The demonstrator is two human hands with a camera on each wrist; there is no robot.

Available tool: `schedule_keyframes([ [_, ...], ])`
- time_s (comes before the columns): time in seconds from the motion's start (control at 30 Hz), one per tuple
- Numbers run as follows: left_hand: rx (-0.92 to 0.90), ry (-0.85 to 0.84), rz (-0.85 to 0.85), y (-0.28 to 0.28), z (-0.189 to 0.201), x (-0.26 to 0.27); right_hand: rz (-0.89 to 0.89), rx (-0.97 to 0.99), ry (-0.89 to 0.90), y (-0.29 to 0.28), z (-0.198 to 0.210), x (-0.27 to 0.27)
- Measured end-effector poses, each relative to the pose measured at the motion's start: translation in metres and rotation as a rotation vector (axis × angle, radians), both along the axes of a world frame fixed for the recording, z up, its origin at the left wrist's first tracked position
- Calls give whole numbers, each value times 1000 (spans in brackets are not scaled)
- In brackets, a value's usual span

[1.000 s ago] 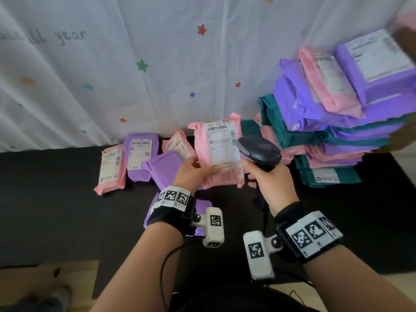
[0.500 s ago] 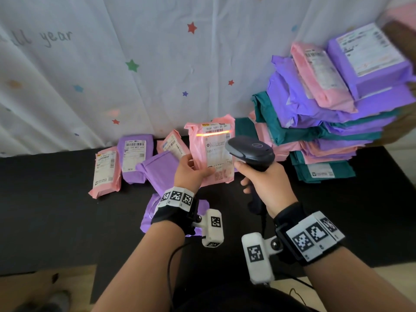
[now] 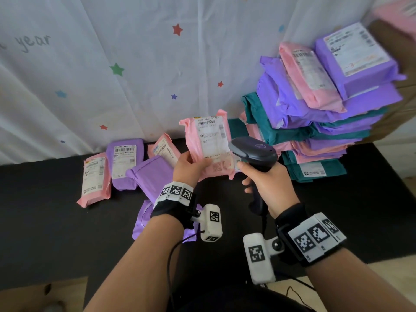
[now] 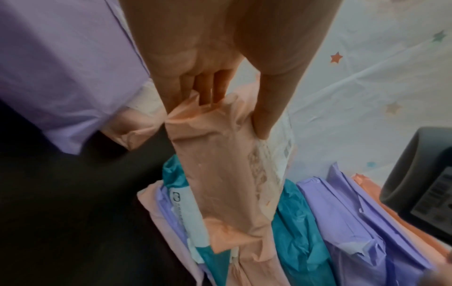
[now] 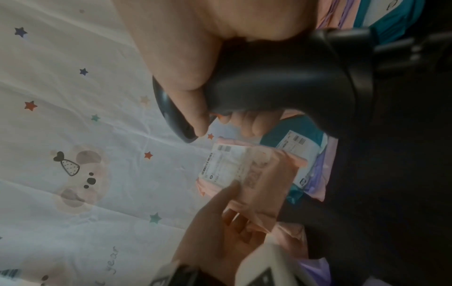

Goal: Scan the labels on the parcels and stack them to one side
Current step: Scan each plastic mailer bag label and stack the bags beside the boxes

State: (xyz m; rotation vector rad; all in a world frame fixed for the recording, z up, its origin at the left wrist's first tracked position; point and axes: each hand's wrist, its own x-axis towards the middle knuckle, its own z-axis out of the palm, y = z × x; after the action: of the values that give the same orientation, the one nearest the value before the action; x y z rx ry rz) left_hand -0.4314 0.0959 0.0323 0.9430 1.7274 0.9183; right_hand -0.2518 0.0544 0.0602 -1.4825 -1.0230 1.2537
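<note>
White cloth printed with small coloured stars (image 3: 135, 64) hangs behind a black tabletop (image 3: 45, 221) where your parcels lie.

Your left hand (image 3: 189, 170) holds a pink plastic mailer bag with a white shipping label (image 3: 209, 143) upright above the table, label facing you. The thumb presses on the front near the lower edge of the label and the fingers (image 4: 208, 91) curl behind the bag, so the hand is clamped on it by its lower left corner.

Your right hand (image 3: 267, 185) is wrapped around the handle of a black handheld barcode scanner (image 3: 254, 152), the fingers closed tight on the grip. The scanner's head sits just beside the lower right part of the held mailer and points toward the label. A dark cable (image 3: 264, 221) hangs from the bottom of the handle.

To your right, against the cloth, stands a tall stack of purple, pink and teal mailer bags (image 3: 319, 122), labels up on the top ones.

To your left, flat on the table, lie a pink labelled mailer (image 3: 94, 179), a purple labelled mailer (image 3: 123, 161), a plain-side-up purple mailer (image 3: 153, 174) and, partly hidden behind it, another pink one (image 3: 164, 149). One more purple bag (image 3: 141, 221) lies under your left wrist.
</note>
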Motion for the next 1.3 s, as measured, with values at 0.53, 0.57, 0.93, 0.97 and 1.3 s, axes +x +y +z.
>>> schedule_keyframes([
  [0.53, -133, 426, -283, 110, -28, 76, -152, -160, 29, 10, -18, 67],
  [0.57, -134, 431, -285, 111, -28, 77, -147, -167, 20, 10, -19, 69],
  [0.93, 154, 574, -78, 16, -35, 15, -107, -135, 26, 7, -28, 36],
  [0.97, 141, 644, -88, 3, -38, 3, -88, -135, 29, 5, -29, 28],
  [1.3, -249, 813, -115, -65, -64, -82, 55, -154, -5, -8, -28, -31],
])
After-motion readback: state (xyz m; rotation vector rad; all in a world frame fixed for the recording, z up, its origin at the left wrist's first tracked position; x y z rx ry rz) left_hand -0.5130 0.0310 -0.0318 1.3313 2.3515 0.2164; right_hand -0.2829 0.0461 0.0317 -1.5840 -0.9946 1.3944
